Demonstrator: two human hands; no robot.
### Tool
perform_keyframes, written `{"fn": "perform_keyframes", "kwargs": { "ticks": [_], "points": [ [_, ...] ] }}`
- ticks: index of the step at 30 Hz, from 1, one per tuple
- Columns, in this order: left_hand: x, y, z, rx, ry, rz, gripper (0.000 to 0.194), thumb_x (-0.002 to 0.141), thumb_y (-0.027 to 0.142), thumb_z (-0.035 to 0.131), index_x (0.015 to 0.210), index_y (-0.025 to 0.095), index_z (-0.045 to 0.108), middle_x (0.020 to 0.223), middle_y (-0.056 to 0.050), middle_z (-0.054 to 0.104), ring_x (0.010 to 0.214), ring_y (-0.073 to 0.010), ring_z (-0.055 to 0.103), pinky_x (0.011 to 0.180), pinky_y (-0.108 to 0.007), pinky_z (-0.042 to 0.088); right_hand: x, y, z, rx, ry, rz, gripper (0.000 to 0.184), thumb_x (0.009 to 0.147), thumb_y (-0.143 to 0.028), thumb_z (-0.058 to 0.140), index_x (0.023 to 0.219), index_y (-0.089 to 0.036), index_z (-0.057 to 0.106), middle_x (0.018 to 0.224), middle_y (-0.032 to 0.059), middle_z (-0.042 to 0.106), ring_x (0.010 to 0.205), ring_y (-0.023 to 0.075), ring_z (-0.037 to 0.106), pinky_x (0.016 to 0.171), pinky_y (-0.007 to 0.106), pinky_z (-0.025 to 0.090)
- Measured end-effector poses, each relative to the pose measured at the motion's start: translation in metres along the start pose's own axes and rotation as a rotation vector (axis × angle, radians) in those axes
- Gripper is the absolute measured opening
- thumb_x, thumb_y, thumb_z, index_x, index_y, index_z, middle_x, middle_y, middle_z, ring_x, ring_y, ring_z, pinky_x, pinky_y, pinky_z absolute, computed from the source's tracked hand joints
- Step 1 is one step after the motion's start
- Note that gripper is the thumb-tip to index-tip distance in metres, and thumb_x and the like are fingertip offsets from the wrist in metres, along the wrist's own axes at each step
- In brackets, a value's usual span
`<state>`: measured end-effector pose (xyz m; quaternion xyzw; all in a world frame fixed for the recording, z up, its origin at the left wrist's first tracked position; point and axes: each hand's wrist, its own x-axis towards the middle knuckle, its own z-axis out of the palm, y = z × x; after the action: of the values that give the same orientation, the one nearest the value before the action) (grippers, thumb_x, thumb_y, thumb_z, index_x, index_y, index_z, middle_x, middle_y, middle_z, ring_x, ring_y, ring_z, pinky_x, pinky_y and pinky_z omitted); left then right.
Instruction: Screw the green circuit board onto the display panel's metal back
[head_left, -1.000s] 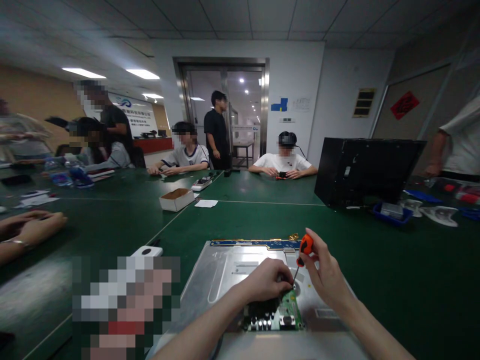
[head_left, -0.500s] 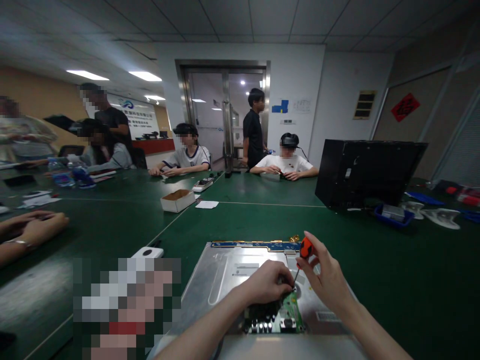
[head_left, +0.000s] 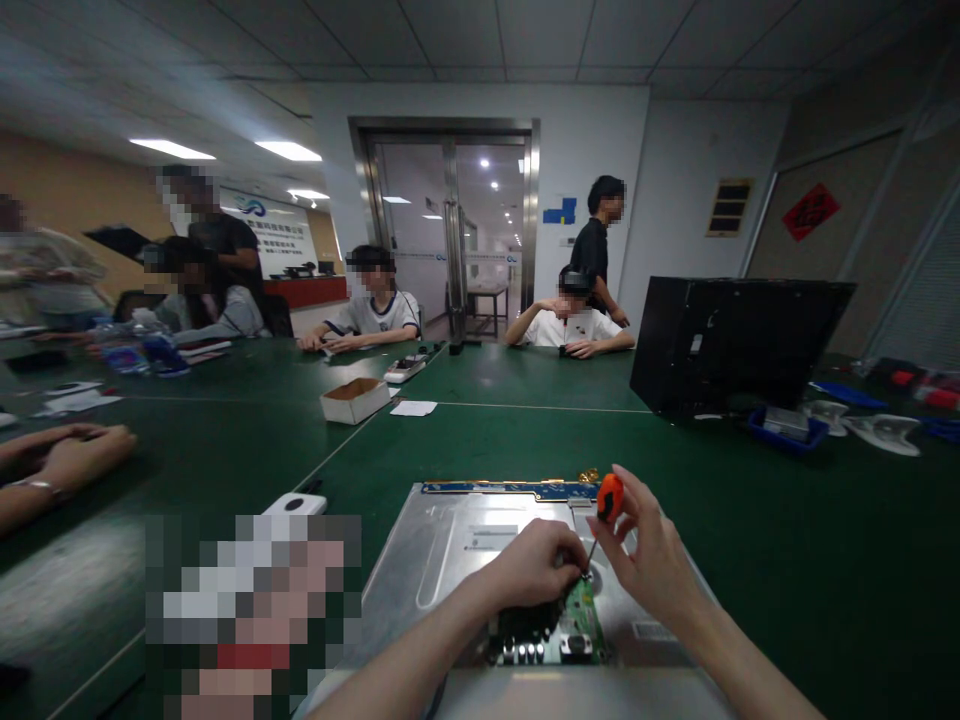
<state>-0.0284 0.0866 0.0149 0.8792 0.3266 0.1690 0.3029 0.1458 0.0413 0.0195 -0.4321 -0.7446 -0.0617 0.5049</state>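
An orange-and-black screwdriver (head_left: 610, 498) is pinched by its handle in the fingers of my right hand (head_left: 656, 555). Its thin shaft slants down to the upper corner of a green circuit board (head_left: 583, 610). My left hand (head_left: 536, 565) is closed in a pinch right at the screwdriver's tip, and what the fingertips hold is hidden. That hand and its forearm cover part of the board. Beneath both lies a silvery metal panel (head_left: 435, 540), flat on the green table, with a narrow blue circuit strip (head_left: 495, 490) along its far edge.
A black monitor-like case (head_left: 735, 350) stands at the right, beside a blue tray (head_left: 787, 430). A white open box (head_left: 356, 400) and paper (head_left: 413, 408) lie ahead. A co-worker's hands (head_left: 82, 455) rest at the left; other people sit across the table (head_left: 525, 440).
The screwdriver handle has turned slightly in my right fingers; my left hand stays put. Across the table, a standing person has walked right and a seated co-worker has raised a hand.
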Motion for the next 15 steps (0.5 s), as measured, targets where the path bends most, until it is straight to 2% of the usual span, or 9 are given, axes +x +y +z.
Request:
{"fn": "perform_keyframes", "kwargs": {
  "ticks": [4,7,15],
  "points": [
    [0.0000,0.0002,0.0000,0.011,0.008,0.000,0.025,0.072,0.006,0.059,0.086,0.015,0.076,0.078,-0.002,0.073,0.069,-0.0164,0.061,0.066,-0.022,0.045,-0.0025,0.0040,0.0021,-0.012,-0.007,0.010,0.047,0.101,-0.042,0.046,0.141,-0.021,0.034,0.074,0.0005,0.064,0.048,0.0142,0.060,0.042,0.024,0.048],
    [0.0003,0.0000,0.0001,0.019,0.016,0.004,0.023,0.072,0.006,0.059,0.085,0.015,0.076,0.077,-0.003,0.073,0.069,-0.0167,0.061,0.066,-0.022,0.044,-0.0026,0.0036,0.0016,-0.017,-0.024,0.005,0.048,0.101,-0.043,0.045,0.142,-0.021,0.033,0.074,0.0006,0.064,0.049,0.0144,0.060,0.043,0.025,0.048],
    [-0.0003,0.0003,0.0006,0.026,0.021,0.006,0.021,0.073,0.007,0.060,0.085,0.014,0.076,0.078,-0.004,0.073,0.070,-0.0171,0.061,0.067,-0.023,0.044,0.0005,-0.0037,-0.0011,-0.001,-0.052,-0.037,0.051,0.101,-0.029,0.041,0.149,-0.020,0.025,0.074,0.0006,0.065,0.049,0.0142,0.059,0.046,0.025,0.047]
  ]
}}
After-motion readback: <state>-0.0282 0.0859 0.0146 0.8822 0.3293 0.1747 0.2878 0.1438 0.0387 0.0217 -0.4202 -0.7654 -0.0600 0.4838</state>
